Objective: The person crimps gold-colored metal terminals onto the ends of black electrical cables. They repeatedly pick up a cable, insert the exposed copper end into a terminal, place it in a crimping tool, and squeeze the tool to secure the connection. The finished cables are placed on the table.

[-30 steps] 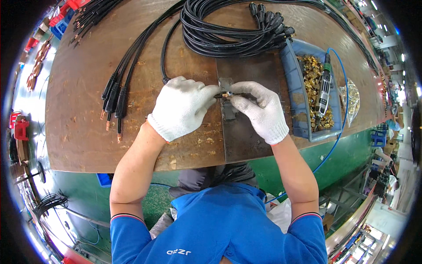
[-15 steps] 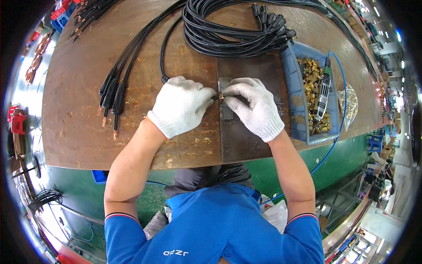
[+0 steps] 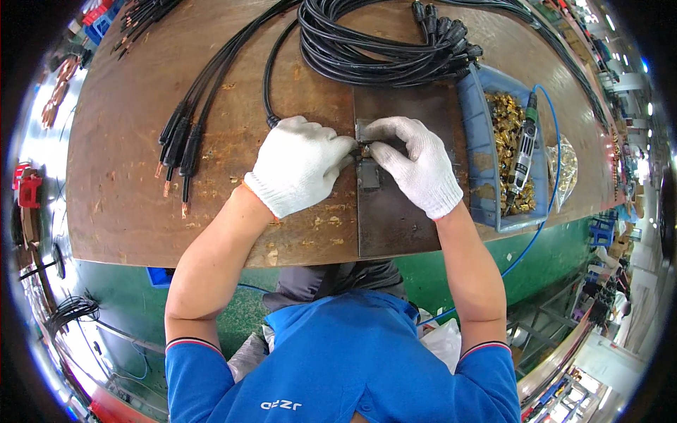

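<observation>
My left hand (image 3: 300, 168), in a white knit glove, is closed around the end of a black cable (image 3: 268, 84) that enters from the far side. Thumb and forefinger of my right hand (image 3: 417, 169), gloved alike, pinch at the cable's tip. A small brass-coloured piece (image 3: 364, 150) shows between the two hands; its exact shape is too small to make out. Both hands are above the left edge of a dark metal plate (image 3: 398, 222) on the wooden table (image 3: 141, 225).
A blue bin (image 3: 483, 180) of brass fittings (image 3: 504, 123) stands to the right, with a pneumatic screwdriver (image 3: 523, 155) across it and a blue air hose. Coiled black cables (image 3: 338, 49) lie at the back; stripped cable ends (image 3: 185, 158) lie left. A clear plastic bag (image 3: 564, 169) sits beyond the bin.
The view has shifted slightly. My right fingertips have changed their grip a little at the cable tip, and the brass piece shows more plainly. My left hand keeps its hold.
</observation>
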A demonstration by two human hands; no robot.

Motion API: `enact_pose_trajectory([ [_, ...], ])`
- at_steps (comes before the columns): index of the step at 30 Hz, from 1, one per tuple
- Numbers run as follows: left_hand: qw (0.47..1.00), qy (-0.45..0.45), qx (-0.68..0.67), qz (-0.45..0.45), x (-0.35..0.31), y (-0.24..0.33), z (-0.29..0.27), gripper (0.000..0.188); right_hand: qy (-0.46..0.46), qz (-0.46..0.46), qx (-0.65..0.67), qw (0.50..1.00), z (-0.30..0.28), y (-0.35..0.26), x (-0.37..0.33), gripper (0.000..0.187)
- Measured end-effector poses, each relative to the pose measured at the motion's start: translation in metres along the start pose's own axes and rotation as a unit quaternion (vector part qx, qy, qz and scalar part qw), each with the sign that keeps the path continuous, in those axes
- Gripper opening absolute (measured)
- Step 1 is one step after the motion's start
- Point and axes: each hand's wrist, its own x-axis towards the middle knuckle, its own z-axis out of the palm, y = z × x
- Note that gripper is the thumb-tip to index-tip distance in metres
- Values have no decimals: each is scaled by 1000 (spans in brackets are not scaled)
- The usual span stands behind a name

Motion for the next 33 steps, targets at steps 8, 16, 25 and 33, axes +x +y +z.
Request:
enact_pose_trajectory([
  [8,1000,-10,7,-11,1,1,-1,25,-10,5,-24,1000,0,-7,1,18],
  [16,1000,-2,3,-12,-1,2,-2,20,69,15,-36,997,-47,-7,-5,24],
  [25,1000,13,-1,-7,-1,0,5,19,167,275,-389,863,-181,100,-49,72],
  [33,1000,27,10,4,-1,0,5,17,283,209,-230,907,-202,110,-50,69],
])
